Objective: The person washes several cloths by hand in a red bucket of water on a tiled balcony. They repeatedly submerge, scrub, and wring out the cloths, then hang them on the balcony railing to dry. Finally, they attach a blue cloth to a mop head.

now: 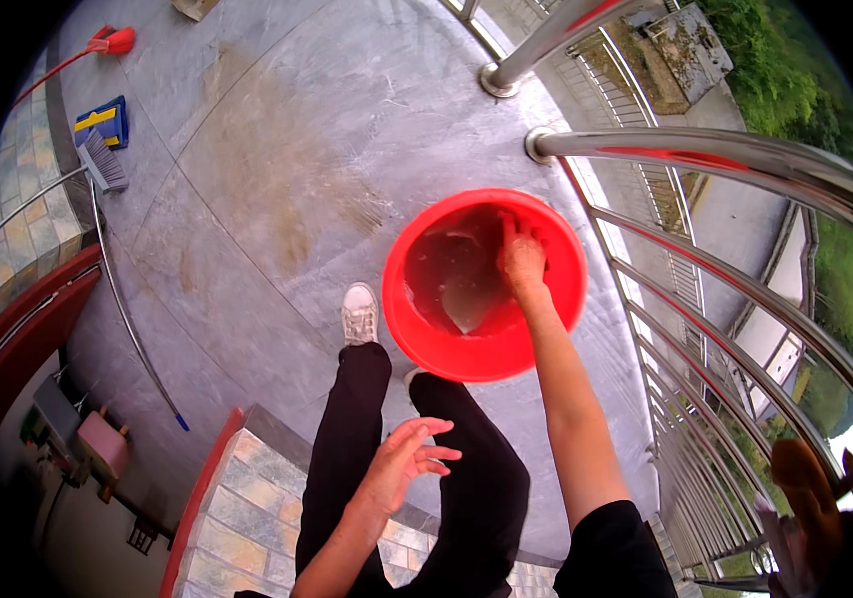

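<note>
A red plastic bucket [411,336] stands on the grey tiled floor [262,194], holding murky water in which a pale reflection or object shows. My right hand [523,258] reaches into the bucket at its right inner side, fingers lowered towards the water; whether they grip anything cannot be told. Over my dark trousers, my left hand [411,456] hangs in the air, fingers spread and holding nothing. Brownish, wet-looking smears mark the floor left of the bucket.
Stainless steel railings [695,149] run along the right, with a drop beyond. A broom [103,164], a blue and yellow flat mop head [101,123] and a red broom [114,41] lie at the left. A tiled wall with red edging [247,501] stands below left.
</note>
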{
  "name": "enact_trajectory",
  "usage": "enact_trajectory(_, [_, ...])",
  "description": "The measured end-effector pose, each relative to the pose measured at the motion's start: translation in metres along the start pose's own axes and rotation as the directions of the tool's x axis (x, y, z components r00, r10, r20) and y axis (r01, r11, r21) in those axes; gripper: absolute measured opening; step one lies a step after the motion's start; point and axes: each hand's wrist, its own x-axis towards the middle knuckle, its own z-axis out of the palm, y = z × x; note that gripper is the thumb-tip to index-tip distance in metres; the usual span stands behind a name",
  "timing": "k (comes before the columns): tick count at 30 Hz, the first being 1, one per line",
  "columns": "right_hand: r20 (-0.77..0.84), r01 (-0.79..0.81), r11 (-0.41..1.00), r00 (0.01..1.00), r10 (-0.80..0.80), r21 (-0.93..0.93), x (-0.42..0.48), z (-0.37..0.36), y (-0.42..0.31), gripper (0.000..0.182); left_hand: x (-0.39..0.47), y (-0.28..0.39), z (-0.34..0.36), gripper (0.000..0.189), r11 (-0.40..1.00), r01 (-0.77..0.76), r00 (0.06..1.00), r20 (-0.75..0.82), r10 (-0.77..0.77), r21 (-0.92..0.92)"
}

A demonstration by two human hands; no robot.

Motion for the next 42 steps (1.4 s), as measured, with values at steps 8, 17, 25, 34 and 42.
enact_trajectory(8, [0.382, -0.469, 0.325, 0.875, 0.297, 0.822, 0.002, 0.112, 0.052, 0.030, 0.044, 0.010, 0.007, 0.032, 0.992, -0.036, 0.997, 0.060, 0.044, -0.118])
enact_trajectory(17, [0.527, -0.548, 0.032, 0.818, 0.231, 0.836, -0.112, -0.139, -0.014, 0.025, 0.101, -0.002, 0.010, 0.064, 0.984, -0.042, 0.999, -0.040, 0.036, -0.171])
enact_trajectory(25, [0.196, -0.195, -0.044, 0.980, 0.023, 0.980, -0.207, -0.235, -0.032, 0.017, 0.186, 0.030, 0.062, 0.047, 0.774, -0.040, 0.904, 0.308, 0.298, -0.632])
enact_trajectory(34, [-0.229, -0.081, 0.812, 0.939, 0.257, 0.579, -0.113, -0.121, -0.074, 0.027, 0.167, 0.012, 0.055, 0.028, 0.850, -0.130, 0.954, 0.168, 0.247, -0.510])
enact_trajectory(42, [-0.187, -0.284, 0.924, 0.923, 0.336, 0.257, -0.057, -0.087, 0.002, 0.032, 0.136, 0.044, 0.033, 0.031, 0.840, -0.338, 0.935, -0.046, 0.353, -0.424])
